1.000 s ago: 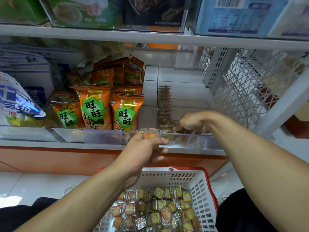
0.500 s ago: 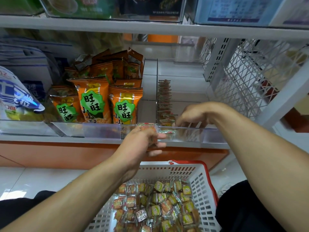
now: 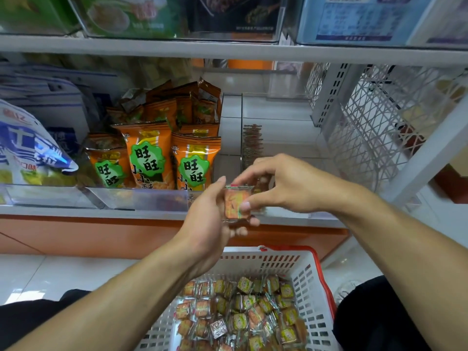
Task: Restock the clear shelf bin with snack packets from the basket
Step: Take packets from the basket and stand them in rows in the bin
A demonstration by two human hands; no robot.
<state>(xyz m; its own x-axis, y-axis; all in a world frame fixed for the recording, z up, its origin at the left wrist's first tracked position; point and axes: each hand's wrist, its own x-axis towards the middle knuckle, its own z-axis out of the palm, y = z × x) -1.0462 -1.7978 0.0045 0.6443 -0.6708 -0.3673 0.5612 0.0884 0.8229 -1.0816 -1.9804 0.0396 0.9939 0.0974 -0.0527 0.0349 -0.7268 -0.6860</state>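
My left hand (image 3: 206, 219) grips a small stack of orange snack packets (image 3: 234, 202) in front of the shelf edge. My right hand (image 3: 281, 183) reaches over from the right and pinches the front packet of that stack between thumb and fingers. Behind the hands is the clear shelf bin (image 3: 281, 138), with a row of small packets standing along its left wall. Below, the white basket with a red rim (image 3: 307, 274) holds several small orange and green packets (image 3: 243, 315).
Orange snack bags (image 3: 149, 158) fill the bin left of the clear one, and a blue-white bag (image 3: 27, 150) lies further left. A white wire mesh panel (image 3: 374, 117) closes the shelf's right side. Another stocked shelf (image 3: 228, 50) runs above.
My right hand has come back out of the clear bin and now pinches a packet in my left hand's stack. The left hand has stayed near the shelf edge.
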